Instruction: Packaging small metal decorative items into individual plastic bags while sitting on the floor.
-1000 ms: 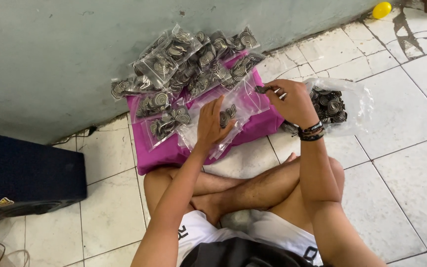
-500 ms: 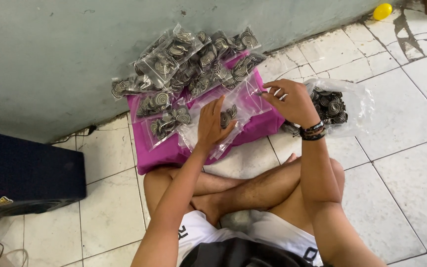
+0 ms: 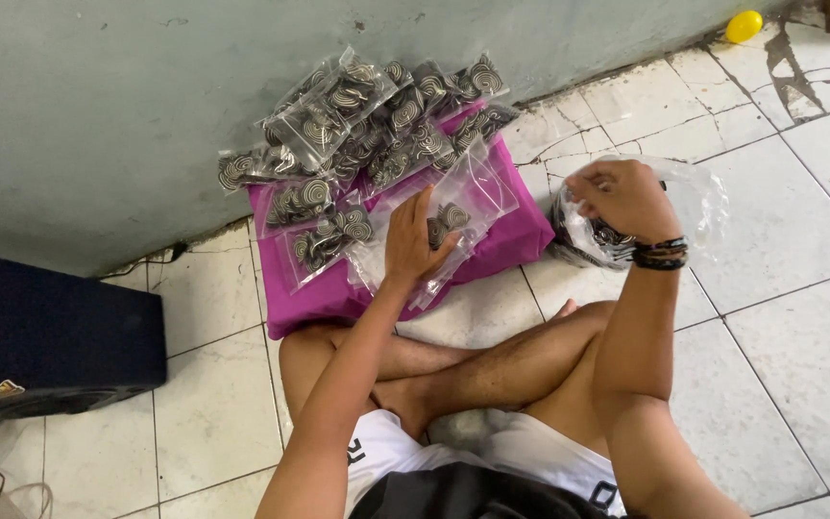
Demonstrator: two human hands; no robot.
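Observation:
My left hand [image 3: 413, 240] presses flat on a clear plastic bag [image 3: 463, 207] holding a few dark spiral-patterned pieces, lying on a magenta package [image 3: 501, 245]. My right hand [image 3: 624, 197] is over a large clear bag [image 3: 694, 207] of the same dark pieces on the floor at the right, fingers curled at its opening; whether it grips a piece is hidden. Several filled small bags [image 3: 357, 125] are heaped against the wall on the magenta package.
I sit cross-legged on white floor tiles [image 3: 780, 327]. A grey wall [image 3: 127, 115] stands just behind the heap. A dark blue box [image 3: 50, 336] is at the left. A yellow ball [image 3: 744, 25] lies far right by the wall.
My right hand has moved right, away from the small bag's mouth and over to the large bag of pieces. My left hand stays on the small bag.

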